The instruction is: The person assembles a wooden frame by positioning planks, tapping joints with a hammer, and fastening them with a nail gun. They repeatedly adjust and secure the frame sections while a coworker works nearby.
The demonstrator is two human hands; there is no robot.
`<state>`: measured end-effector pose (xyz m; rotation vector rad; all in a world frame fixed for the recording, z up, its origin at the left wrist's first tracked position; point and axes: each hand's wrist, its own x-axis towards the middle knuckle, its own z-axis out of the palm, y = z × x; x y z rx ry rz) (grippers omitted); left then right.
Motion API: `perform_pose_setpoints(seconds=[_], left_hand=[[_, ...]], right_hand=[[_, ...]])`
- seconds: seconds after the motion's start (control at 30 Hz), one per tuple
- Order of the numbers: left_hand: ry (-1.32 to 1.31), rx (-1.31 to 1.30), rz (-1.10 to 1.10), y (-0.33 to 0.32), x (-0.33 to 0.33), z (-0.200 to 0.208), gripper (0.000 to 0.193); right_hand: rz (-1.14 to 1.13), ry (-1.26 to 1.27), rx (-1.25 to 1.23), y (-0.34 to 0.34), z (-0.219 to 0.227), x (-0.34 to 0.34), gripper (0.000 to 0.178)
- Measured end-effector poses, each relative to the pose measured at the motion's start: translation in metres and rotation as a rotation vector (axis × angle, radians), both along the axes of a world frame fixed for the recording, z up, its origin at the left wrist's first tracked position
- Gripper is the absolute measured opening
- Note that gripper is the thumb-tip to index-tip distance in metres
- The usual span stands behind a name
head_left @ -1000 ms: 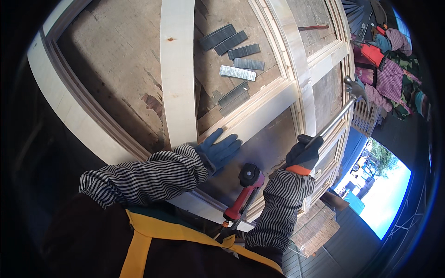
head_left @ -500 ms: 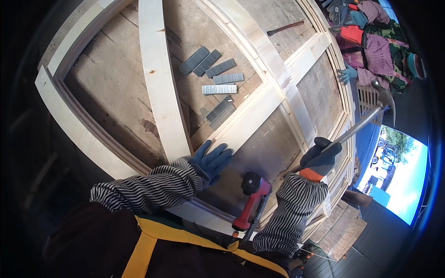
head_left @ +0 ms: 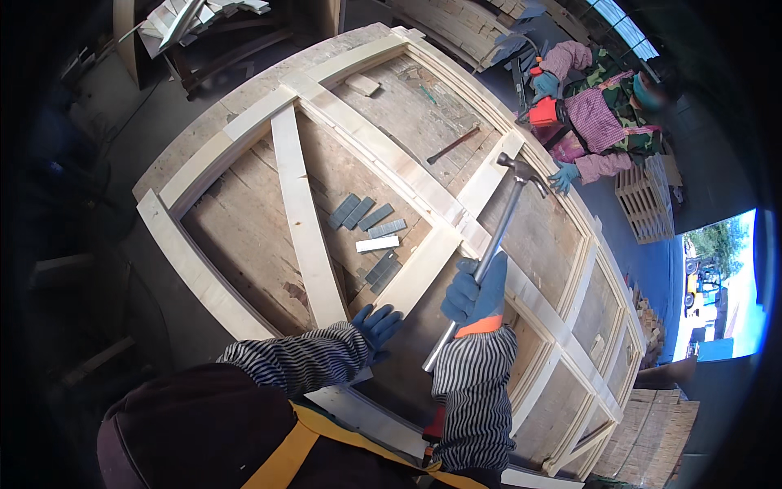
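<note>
My left hand point(head_left: 378, 329), in a blue-grey glove, lies with outstretched fingers on a pale cross slat point(head_left: 417, 275) of a large wooden frame, near the foot of a diagonal slat point(head_left: 305, 216). My right hand point(head_left: 476, 292), gloved the same way with an orange cuff, grips a claw hammer point(head_left: 510, 205) by its metal handle. The hammer is raised above the frame, its head pointing away from me. Several strips of staples point(head_left: 377, 243) lie on the board beyond my left hand. A red power tool point(head_left: 436, 425) is mostly hidden behind my right forearm.
The frame rests on a worn wooden table point(head_left: 183, 151). A dark bar point(head_left: 453, 146) lies in a far panel. Across the frame, a co-worker point(head_left: 599, 122) holds a red tool, one gloved hand at the frame's edge. Wood stacks point(head_left: 456, 33) stand behind; a wooden block point(head_left: 652, 436) is at right.
My right hand has moved left and inward, bringing the hammer over the frame. My left hand stays on the slat. The view has shifted, showing more of the far side.
</note>
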<state>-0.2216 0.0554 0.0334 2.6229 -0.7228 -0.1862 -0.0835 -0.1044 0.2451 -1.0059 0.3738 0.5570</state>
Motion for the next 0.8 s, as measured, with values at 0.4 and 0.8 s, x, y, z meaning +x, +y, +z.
perform_pose_setpoints(seconds=[0.4, 0.8], left_hand=[[0.433, -1.077, 0.009, 0.050, -0.078, 0.109, 0.067], [0.971, -1.849, 0.947, 0.091, -0.164, 0.088, 0.031]], right_hand=[[0.019, -0.798, -0.855, -0.010, -0.015, -0.215, 0.021], [0.456, -0.643, -1.566, -0.074, -0.112, -0.264, 0.043]])
